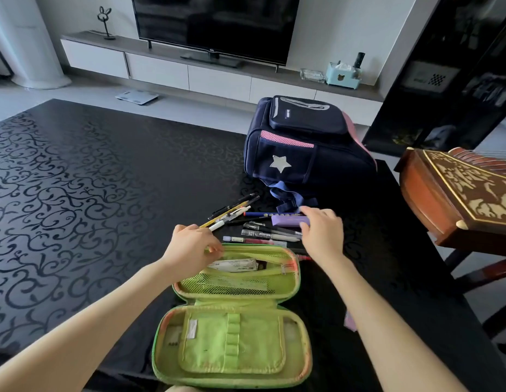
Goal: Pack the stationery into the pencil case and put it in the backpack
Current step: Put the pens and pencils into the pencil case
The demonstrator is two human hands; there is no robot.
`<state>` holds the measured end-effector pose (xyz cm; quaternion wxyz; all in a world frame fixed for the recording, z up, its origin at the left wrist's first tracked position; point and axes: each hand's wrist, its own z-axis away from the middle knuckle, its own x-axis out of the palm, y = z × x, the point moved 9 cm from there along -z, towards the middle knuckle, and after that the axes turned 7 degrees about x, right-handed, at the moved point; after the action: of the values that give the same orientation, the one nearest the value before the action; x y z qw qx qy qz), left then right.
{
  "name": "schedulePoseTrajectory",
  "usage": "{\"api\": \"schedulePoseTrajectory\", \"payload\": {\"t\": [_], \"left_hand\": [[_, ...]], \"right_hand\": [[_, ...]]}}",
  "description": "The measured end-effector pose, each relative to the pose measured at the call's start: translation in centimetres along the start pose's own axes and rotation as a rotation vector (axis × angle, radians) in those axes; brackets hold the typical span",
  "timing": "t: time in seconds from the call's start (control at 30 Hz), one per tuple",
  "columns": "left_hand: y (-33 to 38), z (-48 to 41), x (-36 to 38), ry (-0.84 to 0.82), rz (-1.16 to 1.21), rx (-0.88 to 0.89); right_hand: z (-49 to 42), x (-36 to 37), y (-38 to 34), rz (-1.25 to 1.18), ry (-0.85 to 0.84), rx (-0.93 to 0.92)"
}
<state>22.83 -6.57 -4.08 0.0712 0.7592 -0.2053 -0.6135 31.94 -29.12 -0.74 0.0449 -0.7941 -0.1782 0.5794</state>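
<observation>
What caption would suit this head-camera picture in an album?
Left hand at the open green pencil case, right hand grasping a purple box among pens, backpack behind.

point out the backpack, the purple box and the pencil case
backpack (280, 164): head view, on its white star patch
purple box (288, 220): head view, middle of its long side
pencil case (232, 343): head view, inner pocket of near half

Soft, even daylight, faint glare on the glossy table (104, 171), wide-angle bending at the edges.
</observation>
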Motion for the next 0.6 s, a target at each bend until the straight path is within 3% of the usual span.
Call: {"api": "schedulePoseTrajectory", "payload": {"t": [0.1, 0.3, 0.47, 0.6], "left_hand": [[0.5, 0.2, -0.1, 0.044, -0.022, 0.054], [1.6, 0.8, -0.3, 0.066, -0.140, 0.165], [2.1, 2.2, 0.1, -0.004, -0.190, 0.134], [2.0, 2.5, -0.4, -0.026, -0.245, 0.091]], "right_hand": [[-2.4, 4.6, 4.1, 0.350, -0.284, 0.066], [-3.0, 5.2, 4.2, 0.469, -0.176, -0.065], [-0.3, 0.1, 3.9, 0.229, -0.012, -0.053], [3.9, -3.3, -2.0, -0.007, 0.064, -0.298]]}}
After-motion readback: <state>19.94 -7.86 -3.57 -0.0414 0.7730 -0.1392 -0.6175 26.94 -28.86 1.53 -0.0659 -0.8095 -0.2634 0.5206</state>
